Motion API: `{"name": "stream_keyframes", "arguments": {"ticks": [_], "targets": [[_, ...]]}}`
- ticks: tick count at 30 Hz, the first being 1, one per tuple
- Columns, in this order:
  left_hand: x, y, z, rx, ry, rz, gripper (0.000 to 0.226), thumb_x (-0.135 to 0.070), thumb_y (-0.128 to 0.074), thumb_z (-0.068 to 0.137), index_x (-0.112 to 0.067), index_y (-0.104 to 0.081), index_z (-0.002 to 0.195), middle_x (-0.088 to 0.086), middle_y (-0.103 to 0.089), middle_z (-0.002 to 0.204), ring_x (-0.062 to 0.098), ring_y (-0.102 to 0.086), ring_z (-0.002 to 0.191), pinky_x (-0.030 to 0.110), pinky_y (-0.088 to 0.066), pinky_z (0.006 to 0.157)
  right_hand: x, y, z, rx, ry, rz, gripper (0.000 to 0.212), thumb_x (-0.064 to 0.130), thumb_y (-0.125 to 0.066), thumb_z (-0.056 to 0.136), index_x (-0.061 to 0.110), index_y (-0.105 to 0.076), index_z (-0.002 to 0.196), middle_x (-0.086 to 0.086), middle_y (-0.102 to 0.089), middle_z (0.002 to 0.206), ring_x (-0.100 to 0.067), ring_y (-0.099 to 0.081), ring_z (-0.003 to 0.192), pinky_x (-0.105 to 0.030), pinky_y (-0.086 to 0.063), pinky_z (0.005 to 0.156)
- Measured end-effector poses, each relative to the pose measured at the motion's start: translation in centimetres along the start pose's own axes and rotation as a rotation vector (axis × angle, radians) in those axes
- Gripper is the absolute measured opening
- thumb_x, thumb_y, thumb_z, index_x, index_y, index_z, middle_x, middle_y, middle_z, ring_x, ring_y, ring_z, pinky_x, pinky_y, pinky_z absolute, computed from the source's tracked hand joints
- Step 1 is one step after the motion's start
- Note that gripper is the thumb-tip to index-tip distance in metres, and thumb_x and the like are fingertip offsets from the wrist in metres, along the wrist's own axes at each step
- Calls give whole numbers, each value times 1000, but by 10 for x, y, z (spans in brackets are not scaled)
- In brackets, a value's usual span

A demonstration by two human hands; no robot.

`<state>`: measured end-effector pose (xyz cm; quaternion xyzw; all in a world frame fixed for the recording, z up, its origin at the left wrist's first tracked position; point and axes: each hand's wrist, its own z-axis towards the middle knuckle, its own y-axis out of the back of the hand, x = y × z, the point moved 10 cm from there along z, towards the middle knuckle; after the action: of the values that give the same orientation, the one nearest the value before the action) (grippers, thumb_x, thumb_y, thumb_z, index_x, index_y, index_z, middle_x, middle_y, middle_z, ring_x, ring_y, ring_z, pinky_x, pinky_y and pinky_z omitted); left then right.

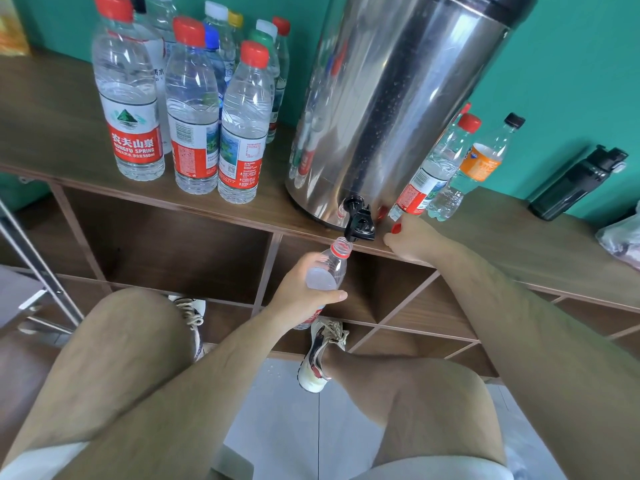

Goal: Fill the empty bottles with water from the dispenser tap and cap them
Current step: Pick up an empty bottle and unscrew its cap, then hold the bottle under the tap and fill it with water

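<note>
Bottle (328, 270), uncapped, tilts with its mouth just under the black tap (360, 225) of the steel dispenser (398, 98), left hand (303, 289) gripping it; right hand (414, 241), at the table (52, 116) edge, pinches a red cap (396, 228).

Wooden shelf top (52, 109) carrying drink containers.
Capped bottles (192, 109) cluster at the left; the steel dispenser (391, 98) stands mid-shelf at the front edge, a red-capped bottle (429, 174) and an orange-labelled bottle (481, 164) just right of it, then a black flask (575, 183) and a bag (623, 237).
</note>
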<state>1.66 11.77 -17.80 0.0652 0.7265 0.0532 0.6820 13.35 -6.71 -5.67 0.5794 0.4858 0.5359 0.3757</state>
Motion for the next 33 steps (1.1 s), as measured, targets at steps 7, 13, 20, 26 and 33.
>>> {"name": "stream_keyframes", "arguments": {"ticks": [7,13,20,26,33], "targets": [[1,1,1,4,7,10,75,-37,-89,76,-38,-45,137,-19,-55,124,7,-56,113,27,-48,95,2,-4,6,9,40,60,17,17,-57,90,10,-49,76,-8,-49,73,-23,-47,67,-30,-33,56],[1,1,4,8,9,18,76,-38,-89,76,-38,-45,138,-18,-55,127,10,-56,115,27,-49,94,4,0,-9,-9,7,-83,25,27,-57,90,7,-56,104,-12,-48,112,-33,-54,96,-35,-46,73],[5,3,5,0,34,-8,75,-37,-90,74,-39,-47,135,-17,-56,125,10,-56,117,31,-49,97,74,53,-128,-547,370,401,30,47,-60,99,21,-70,108,4,-69,100,-11,-62,85,-31,-52,81],[5,4,6,-11,34,-12,73,-40,-91,70,-44,-48,130,-22,-59,117,5,-59,111,35,-51,100,97,46,-148,-544,466,336,38,31,-80,90,17,-72,124,7,-69,107,-2,-57,95,-6,-41,84],[2,4,3,9,29,18,72,-38,-89,74,-40,-47,133,-25,-54,116,3,-56,110,30,-46,96,87,48,-145,-426,529,306,38,11,-65,101,18,-67,138,27,-62,115,9,-53,106,-2,-36,94]]}}
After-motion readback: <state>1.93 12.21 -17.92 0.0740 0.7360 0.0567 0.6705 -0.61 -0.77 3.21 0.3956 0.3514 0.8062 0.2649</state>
